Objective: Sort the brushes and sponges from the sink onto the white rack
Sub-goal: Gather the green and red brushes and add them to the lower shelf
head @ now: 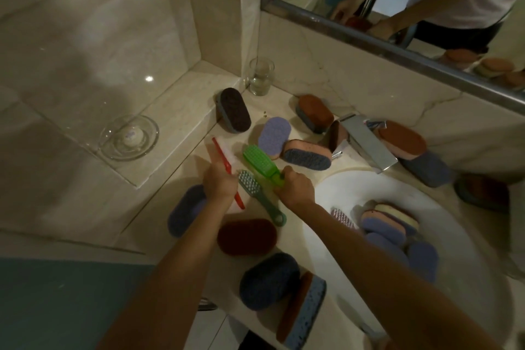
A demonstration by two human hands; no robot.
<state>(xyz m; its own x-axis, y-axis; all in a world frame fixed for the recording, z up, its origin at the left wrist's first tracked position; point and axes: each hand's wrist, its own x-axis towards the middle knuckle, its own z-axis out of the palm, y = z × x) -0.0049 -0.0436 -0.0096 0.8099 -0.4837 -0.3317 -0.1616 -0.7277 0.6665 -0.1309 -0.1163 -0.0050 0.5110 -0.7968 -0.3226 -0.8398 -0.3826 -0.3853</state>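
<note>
The bright green plastic scrub brush (260, 162) is gripped at its handle by the right hand (295, 189) and the red-backed white-bristled brush (224, 160) by the left hand (220, 185), over the marble counter (176, 111); each is best laid flat, apart from the grey-green brush (255, 193).

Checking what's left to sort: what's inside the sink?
In the sink: a pile of sponges and one pink-bristled brush. Anything beneath the pile is hidden.

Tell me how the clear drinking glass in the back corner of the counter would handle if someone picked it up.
The drinking glass looks like thin clear glass, so it is probably fragile and somewhat slippery. It stands upright on the counter near the wall, so it could tip if nudged. It seems to hold little or nothing, so likely light.
</note>
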